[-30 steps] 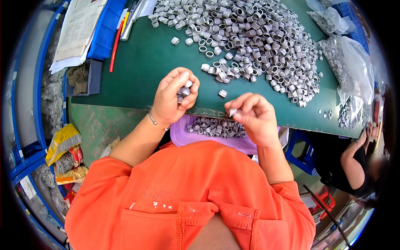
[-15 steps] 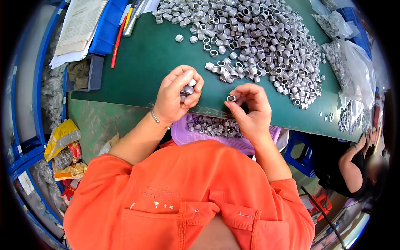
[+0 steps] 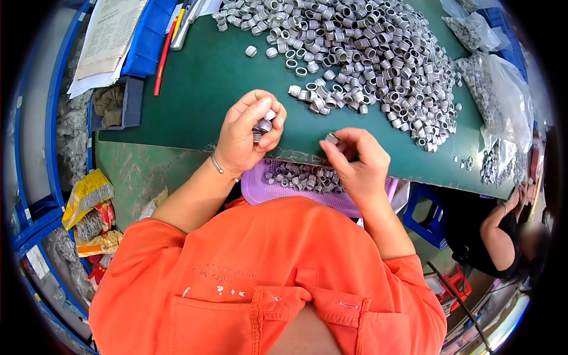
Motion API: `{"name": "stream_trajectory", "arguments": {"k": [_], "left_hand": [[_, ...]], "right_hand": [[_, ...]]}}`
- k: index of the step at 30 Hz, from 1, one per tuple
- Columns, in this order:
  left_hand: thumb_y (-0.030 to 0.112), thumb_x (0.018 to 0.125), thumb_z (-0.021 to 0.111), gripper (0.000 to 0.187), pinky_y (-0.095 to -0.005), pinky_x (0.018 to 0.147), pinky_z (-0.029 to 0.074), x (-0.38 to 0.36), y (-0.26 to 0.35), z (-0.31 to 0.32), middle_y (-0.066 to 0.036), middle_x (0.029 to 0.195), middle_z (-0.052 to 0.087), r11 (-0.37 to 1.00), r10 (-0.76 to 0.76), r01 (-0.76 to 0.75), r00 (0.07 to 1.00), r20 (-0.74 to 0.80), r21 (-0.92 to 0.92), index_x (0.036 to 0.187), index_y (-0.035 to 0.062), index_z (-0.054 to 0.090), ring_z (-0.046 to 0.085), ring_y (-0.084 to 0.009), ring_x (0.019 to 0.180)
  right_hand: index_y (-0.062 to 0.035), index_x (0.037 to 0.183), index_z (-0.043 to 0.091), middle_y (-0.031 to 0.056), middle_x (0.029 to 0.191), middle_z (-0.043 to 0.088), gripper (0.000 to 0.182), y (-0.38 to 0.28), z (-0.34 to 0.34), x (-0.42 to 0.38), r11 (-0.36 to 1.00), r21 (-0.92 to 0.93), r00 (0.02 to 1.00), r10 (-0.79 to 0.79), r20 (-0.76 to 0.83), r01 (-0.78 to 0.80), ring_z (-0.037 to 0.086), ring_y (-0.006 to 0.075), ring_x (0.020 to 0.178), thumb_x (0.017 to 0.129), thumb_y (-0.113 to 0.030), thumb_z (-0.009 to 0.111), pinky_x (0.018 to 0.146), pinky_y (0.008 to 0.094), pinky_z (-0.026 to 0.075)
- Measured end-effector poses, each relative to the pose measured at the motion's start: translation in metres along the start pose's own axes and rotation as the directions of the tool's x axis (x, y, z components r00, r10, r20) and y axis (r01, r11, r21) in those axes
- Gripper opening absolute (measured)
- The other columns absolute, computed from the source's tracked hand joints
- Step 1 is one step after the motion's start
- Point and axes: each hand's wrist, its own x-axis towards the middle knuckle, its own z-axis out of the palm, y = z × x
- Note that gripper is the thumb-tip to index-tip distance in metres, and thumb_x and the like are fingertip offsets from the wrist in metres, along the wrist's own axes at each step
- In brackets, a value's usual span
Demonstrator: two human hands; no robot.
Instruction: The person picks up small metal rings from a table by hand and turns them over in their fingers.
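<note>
Several grey metal rings [image 3: 264,125] sit in my left hand [image 3: 245,130], whose fingers are curled around them above the table's near edge. My right hand [image 3: 358,157] pinches a single metal ring [image 3: 331,138] between thumb and forefinger, its side turned toward me. Beyond both hands a large heap of the same short rings [image 3: 378,53] covers the far part of the green table [image 3: 195,106]. Below the table edge, between my forearms, a purple basket [image 3: 257,189] holds more rings [image 3: 305,177].
A blue bin [image 3: 142,50] with papers, a red pen [image 3: 164,62] and a grey box [image 3: 131,103] are at left. Plastic bags of small parts [image 3: 503,100] line the right side. Another person's arm [image 3: 497,234] and a blue stool [image 3: 423,219] are at lower right.
The ring in my right hand has turned from showing its open end to showing its side. My right hand has shifted slightly down and right; my left still holds its rings.
</note>
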Motion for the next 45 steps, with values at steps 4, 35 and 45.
{"name": "stream_trajectory", "arguments": {"k": [4, 35, 45], "left_hand": [[0.019, 0.096, 0.046, 0.016, -0.0183, 0.039, 0.03, -0.001, 0.001, -0.001, -0.01, 0.078, 0.054, 0.999, -0.006, 0.006, 1.0, 0.011, -0.033, 0.092, 0.004, 0.052, 0.041, -0.0072, 0.047], [0.023, 0.099, 0.041, 0.025, -0.0173, 0.034, 0.027, -0.006, 0.015, 0.011, -0.011, 0.078, 0.054, 0.949, -0.315, 0.312, 0.934, -0.171, -0.047, 0.084, 0.0045, 0.051, 0.04, -0.0092, 0.045], [0.021, 0.099, 0.04, 0.024, -0.0174, 0.035, 0.027, -0.007, 0.01, 0.005, -0.011, 0.08, 0.053, 0.969, -0.247, 0.246, 0.964, -0.1, -0.022, 0.084, 0.0045, 0.05, 0.039, -0.0077, 0.044]], "right_hand": [[-0.0019, 0.087, 0.061, 0.0095, 0.08, 0.057, 0.025, 0.01, -0.001, 0.006, 0.872, -0.444, 0.972, -0.234, -0.009, 0.206, 0.057, 0.0221, 0.074, 0.068, -0.006, 0.077, 0.061, 0.0309, 0.047], [-0.0022, 0.107, 0.061, 0.0087, 0.11, 0.059, 0.032, 0.008, 0.024, 0.039, 0.668, -0.512, 0.832, -0.516, 0.204, 0.54, 0.054, 0.0271, 0.099, 0.075, -0.003, 0.06, 0.082, 0.0371, 0.044], [0.0001, 0.096, 0.062, 0.0144, 0.098, 0.06, 0.019, 0.018, -0.023, 0.017, 0.945, -0.166, 0.928, -0.314, -0.201, 0.284, 0.058, 0.024, 0.085, 0.077, 0.006, 0.063, 0.073, 0.0307, 0.048]]}}
